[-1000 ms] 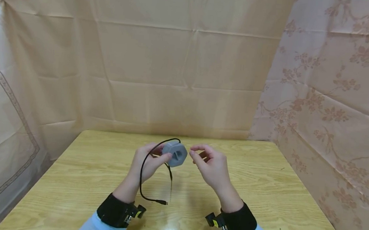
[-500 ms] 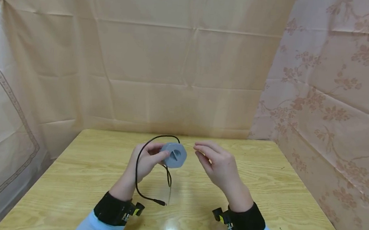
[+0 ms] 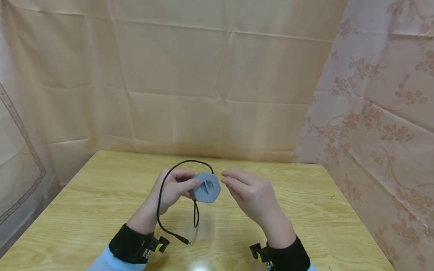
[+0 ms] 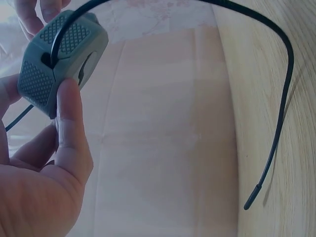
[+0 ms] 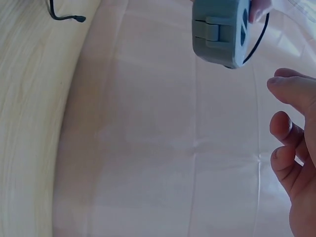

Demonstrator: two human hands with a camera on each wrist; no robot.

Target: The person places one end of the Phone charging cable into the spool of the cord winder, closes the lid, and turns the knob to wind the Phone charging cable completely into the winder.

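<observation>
My left hand pinches a grey hexagonal cable winder above the table, thumb on its flat face. That face has a round recess crossed by a bar. A black cable leaves the winder, arcs over and hangs to a plug end; a second loop dangles below. The left wrist view shows textured sides on the winder and the cable emerging from a hole. A small latch shows on its side in the right wrist view. My right hand hovers just right of the winder, fingers loosely bent, holding nothing.
Beneath both hands lies a light wood-grain table. A beige curtain hangs behind it, and a floral cloth hangs on the right. Black straps with small cameras sit on both wrists.
My right hand moved right, away from the winder, then came back nearer to it. The left hand keeps its hold, with the winder a little lower and the cable swinging slightly left.
</observation>
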